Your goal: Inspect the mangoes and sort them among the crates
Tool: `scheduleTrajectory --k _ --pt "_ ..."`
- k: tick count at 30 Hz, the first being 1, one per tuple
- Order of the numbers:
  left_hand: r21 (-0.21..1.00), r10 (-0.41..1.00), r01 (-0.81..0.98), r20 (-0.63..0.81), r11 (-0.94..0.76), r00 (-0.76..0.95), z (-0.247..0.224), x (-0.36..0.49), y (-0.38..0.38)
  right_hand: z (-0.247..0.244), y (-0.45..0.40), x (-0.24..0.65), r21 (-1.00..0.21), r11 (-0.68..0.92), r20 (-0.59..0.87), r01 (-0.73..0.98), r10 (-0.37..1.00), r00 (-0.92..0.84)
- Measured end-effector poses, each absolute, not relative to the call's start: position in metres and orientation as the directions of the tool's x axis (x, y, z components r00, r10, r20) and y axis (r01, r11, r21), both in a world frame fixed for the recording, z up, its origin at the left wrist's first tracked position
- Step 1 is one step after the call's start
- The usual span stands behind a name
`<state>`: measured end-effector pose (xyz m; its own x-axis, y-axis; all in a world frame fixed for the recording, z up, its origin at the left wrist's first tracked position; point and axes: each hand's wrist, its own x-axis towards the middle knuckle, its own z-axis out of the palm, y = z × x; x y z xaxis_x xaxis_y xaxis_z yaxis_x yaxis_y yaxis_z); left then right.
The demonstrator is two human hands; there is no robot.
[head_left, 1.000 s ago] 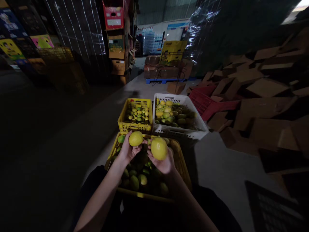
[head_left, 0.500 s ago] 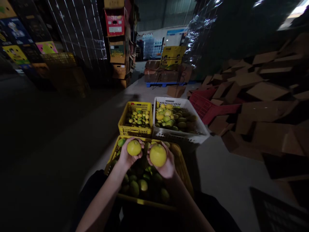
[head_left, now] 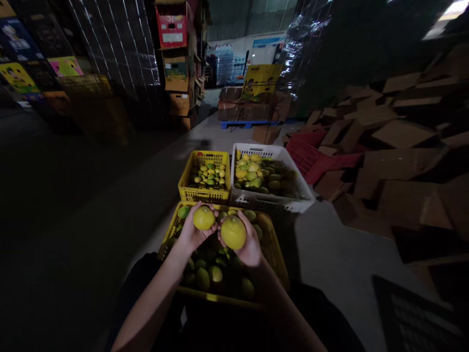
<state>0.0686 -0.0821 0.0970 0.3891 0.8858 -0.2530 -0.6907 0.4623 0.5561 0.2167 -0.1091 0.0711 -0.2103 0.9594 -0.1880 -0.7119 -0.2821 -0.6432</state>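
A round yellow citrus fruit rests in my left hand, the fingers curled round it from below. My right hand holds a larger yellow citrus fruit, its thumb along the upper right side. Both hands are above the near yellow crate, close together. Green and yellow-green fruits lie inside that crate, many of them in shadow or hidden by my arms.
Just beyond stand a smaller yellow crate of small fruits and a white crate of yellow and green fruits. Cardboard boxes and a red crate are heaped at right. Farther back, boxes sit on a blue pallet.
My right hand has moved slightly left with its fruit, nearer my left hand, and turned a little. The left hand still holds its fruit. The whole view has shifted slightly.
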Motion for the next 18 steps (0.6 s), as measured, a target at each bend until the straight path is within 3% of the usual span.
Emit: scheduleTrajectory --k 3,7,11,15,18 --pt "0.446 0.877 -0.765 -0.348 0.465 0.331 0.094 0.070 -0.077 0.069 -0.106 0.220 -0.569 -0.283 -0.215 -0.772 0.957 -0.193" --pt "0.422 0.857 -0.771 -0.418 0.477 0.301 0.092 0.072 -0.074 0.067 -0.104 0.223 -0.534 -0.133 -0.218 -0.835 0.976 -0.016" --pt "0.420 0.846 -0.761 -0.436 0.494 0.308 0.093 0.071 -0.073 0.070 -0.103 0.223 -0.517 -0.210 -0.247 -0.830 0.965 -0.091" --pt "0.550 0.838 -0.637 -0.427 0.540 0.341 0.081 0.068 -0.073 0.075 -0.104 0.229 -0.488 -0.240 -0.251 -0.839 0.959 -0.129" --pt "0.695 0.782 -0.378 -0.460 0.611 0.420 0.059 0.072 -0.087 0.078 -0.104 0.242 -0.490 -0.200 -0.234 -0.849 0.968 -0.093"
